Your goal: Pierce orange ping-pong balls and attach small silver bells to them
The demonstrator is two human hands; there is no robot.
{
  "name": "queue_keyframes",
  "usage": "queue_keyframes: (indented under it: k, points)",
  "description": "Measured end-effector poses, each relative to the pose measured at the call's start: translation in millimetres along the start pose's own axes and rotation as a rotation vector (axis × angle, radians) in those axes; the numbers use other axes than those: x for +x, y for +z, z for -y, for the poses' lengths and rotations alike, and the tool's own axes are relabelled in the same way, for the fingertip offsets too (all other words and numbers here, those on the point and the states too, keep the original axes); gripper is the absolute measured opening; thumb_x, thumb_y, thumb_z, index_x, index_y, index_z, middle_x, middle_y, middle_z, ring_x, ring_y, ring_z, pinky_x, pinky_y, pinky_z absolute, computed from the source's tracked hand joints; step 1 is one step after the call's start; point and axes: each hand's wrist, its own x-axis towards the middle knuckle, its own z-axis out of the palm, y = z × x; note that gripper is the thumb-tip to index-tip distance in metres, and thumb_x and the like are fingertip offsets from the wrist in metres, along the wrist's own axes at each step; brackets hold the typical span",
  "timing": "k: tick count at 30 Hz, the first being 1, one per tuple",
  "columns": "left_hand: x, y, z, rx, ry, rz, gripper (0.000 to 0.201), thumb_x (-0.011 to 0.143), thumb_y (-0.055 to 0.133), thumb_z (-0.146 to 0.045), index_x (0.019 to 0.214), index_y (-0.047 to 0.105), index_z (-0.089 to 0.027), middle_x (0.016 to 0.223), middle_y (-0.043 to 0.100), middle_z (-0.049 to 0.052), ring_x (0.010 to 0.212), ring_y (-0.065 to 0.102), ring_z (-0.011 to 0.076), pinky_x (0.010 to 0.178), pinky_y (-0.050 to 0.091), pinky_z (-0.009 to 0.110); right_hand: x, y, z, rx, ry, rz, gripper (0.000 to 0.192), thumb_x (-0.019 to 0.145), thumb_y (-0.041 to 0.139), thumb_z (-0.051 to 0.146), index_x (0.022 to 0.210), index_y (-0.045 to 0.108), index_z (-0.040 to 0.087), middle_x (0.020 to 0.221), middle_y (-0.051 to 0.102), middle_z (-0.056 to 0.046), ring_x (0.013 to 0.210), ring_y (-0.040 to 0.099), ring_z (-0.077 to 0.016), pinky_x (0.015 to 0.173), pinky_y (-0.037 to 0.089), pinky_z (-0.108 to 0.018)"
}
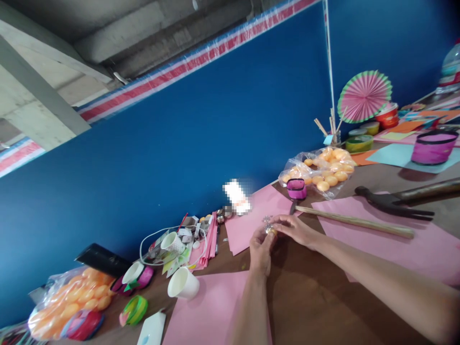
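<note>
Close together over the brown table, my two hands meet around a small shiny piece (270, 230), clear and partly gold; its exact kind is too small to tell. My left hand (261, 247) is closed on it from below. The fingers of my right hand (293, 229) pinch at its upper side and partly hide it. Pink paper (251, 220) lies just behind the hands. To the right, a hammer with a wooden handle (355, 221) rests across the table and more pink paper, and a small magenta cup (296, 189) stands beyond its head.
A bag of orange balls (330, 175) lies at the back right, another bag (82, 297) at the left. A claw hammer (395, 203) lies at the right. A white paper cup (184, 283) sits on pink paper. A blue partition (197, 134) borders the table.
</note>
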Motion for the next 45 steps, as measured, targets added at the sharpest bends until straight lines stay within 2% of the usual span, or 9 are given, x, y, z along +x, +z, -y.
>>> queue_keyframes:
  k: [6,15,20,24,30,37,45]
  points:
    - [1.7,-1.1,0.8,-0.1,-0.004,0.029,0.031,0.071,0.06,-0.027,0.099,0.061,-0.014,0.096,0.065,0.009,0.089,0.059,0.017,0.086,0.041,0.033,1.3,-0.2,-4.1,0.036,0.019,0.024,0.031,0.077,0.051,0.041,0.097,0.061,0.019,0.097,0.064,-0.005,0.093,0.056,-0.0215,0.083,0.043,-0.035]
    - [-0.1,-2.0,-2.8,-0.065,-0.024,0.021,0.027,0.068,0.063,-0.026,0.092,0.062,-0.015,0.091,0.065,0.007,0.083,0.06,0.0161,0.082,0.043,0.031,-0.9,-1.2,2.3,-0.021,-0.035,0.029,0.029,0.078,0.051,0.039,0.096,0.063,0.02,0.097,0.064,-0.006,0.092,0.056,-0.0211,0.088,0.041,-0.037]
    - [0.0,1.5,-3.3,-0.082,-0.028,0.0,0.031,0.068,0.062,-0.03,0.093,0.064,-0.014,0.09,0.066,0.008,0.084,0.06,0.0179,0.081,0.043,0.032,-1.3,1.2,2.5,0.073,0.037,0.022,0.031,0.077,0.051,0.041,0.097,0.061,0.02,0.097,0.064,-0.005,0.091,0.057,-0.0209,0.082,0.045,-0.036]
    - [-0.9,4.6,-4.3,-0.014,-0.015,0.043,0.037,0.066,0.064,-0.03,0.099,0.062,-0.014,0.099,0.065,0.009,0.091,0.059,0.0202,0.085,0.042,0.033,-1.2,2.5,1.0,0.142,0.086,0.021,0.032,0.077,0.051,0.043,0.097,0.061,0.02,0.096,0.064,-0.004,0.087,0.058,-0.0203,0.076,0.048,-0.034]
    - [-0.6,1.7,-2.0,0.033,0.011,0.036,0.036,0.069,0.061,-0.031,0.101,0.061,-0.015,0.101,0.064,0.009,0.092,0.058,0.0195,0.086,0.042,0.033,-2.3,2.3,4.5,0.103,0.084,0.045,0.031,0.074,0.055,0.041,0.094,0.06,0.018,0.092,0.064,-0.005,0.089,0.058,-0.0205,0.077,0.047,-0.033]
    - [-1.7,3.3,-4.1,0.018,0.025,0.027,0.038,0.074,0.053,-0.038,0.105,0.06,-0.018,0.103,0.062,0.009,0.097,0.055,0.0213,0.085,0.042,0.035,-1.8,2.9,1.5,0.087,0.141,0.0,0.031,0.072,0.057,0.038,0.096,0.059,0.018,0.093,0.063,-0.004,0.09,0.057,-0.0202,0.077,0.047,-0.033]
    - [0.8,0.7,-0.5,0.023,-0.002,0.013,0.037,0.07,0.059,-0.034,0.102,0.061,-0.016,0.102,0.063,0.009,0.094,0.058,0.0191,0.087,0.04,0.033,-2.0,3.0,3.3,0.077,0.138,0.002,0.031,0.071,0.057,0.037,0.095,0.06,0.018,0.092,0.064,-0.005,0.087,0.058,-0.0201,0.078,0.046,-0.033]
